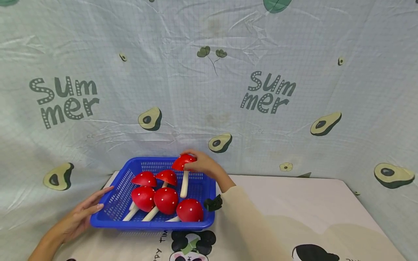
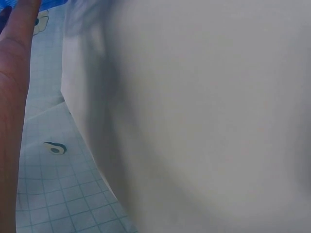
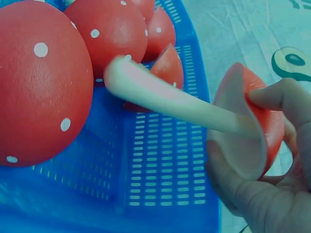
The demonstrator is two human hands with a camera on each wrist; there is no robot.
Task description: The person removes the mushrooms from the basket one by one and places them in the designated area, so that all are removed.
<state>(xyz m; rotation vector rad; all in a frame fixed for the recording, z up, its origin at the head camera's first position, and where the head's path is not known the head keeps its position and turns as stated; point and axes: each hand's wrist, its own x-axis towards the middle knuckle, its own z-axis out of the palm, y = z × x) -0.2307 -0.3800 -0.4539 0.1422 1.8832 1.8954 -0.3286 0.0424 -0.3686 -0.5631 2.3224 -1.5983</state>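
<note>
My right hand (image 1: 203, 164) grips a toy mushroom (image 1: 184, 184) by its red, white-dotted cap, over the back right of a blue plastic basket (image 1: 153, 224). The pale stem points down into the basket. In the right wrist view, the thumb and fingers of the right hand (image 3: 272, 179) curl round the cap (image 3: 274, 121). Several more red mushrooms (image 1: 166, 200) with white stems lie in the basket, mostly at its left and front. My left hand (image 1: 76, 219) lies against the basket's left rim with its fingers extended.
The basket stands on a pale table cover (image 1: 294, 206) with printed panda figures, which stretches away to the right. A light curtain (image 1: 183, 90) with avocado and lettering prints hangs close behind the basket. A small black object (image 1: 213, 203) sits at the right wrist.
</note>
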